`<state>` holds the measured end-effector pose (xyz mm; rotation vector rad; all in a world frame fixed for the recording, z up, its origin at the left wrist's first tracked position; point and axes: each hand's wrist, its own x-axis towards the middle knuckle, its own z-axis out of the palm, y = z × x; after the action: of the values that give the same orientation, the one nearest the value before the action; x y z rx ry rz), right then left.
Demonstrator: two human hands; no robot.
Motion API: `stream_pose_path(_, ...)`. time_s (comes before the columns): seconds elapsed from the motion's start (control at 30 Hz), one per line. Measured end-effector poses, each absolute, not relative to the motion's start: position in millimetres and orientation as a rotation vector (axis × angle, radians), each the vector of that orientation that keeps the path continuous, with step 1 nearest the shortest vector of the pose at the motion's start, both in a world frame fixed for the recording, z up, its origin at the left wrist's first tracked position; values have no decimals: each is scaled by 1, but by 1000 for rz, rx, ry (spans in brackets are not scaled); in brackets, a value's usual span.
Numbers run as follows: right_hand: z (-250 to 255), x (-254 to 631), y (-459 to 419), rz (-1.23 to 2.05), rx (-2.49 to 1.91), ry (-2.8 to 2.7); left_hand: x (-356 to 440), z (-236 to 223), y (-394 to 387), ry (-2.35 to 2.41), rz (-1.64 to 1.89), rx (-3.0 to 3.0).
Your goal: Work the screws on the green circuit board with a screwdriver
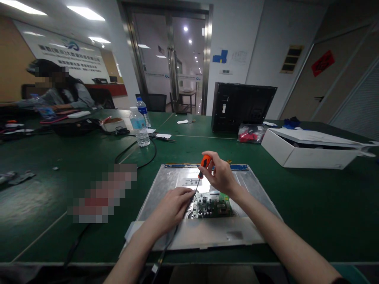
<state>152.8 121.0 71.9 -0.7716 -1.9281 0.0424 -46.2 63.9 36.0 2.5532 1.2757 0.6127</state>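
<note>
My right hand [219, 173] is closed around the orange-and-black handle of a screwdriver [205, 162]. The screwdriver slants down to the left, its tip near the upper left corner of a green circuit board [213, 207]. The board sits on a flat metal display panel [251, 197] that lies on the table. My left hand [175, 205] is at the board's left edge, its fingers together and curled down beside the screwdriver tip; what they hold is hidden. From beneath this hand a black cable [167, 246] runs toward the table's front edge.
A black monitor housing [242, 106] stands behind the panel, with a bag of red items [250, 134] beside it. An open white box [314, 152] is at right. Water bottles [139, 128] and cables stand or lie at left. Another person [63, 88] sits far left.
</note>
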Motion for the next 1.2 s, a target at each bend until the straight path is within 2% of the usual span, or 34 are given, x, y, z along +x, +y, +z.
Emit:
stream_pose_path(1.0, 74, 146, 112, 103, -820, -1971, -44, 35, 63, 1279, 622, 2573)
stream_pose_path(1.2, 99, 137, 113, -113, -1210, -2081, -43, 36, 64, 1263, 602, 2577)
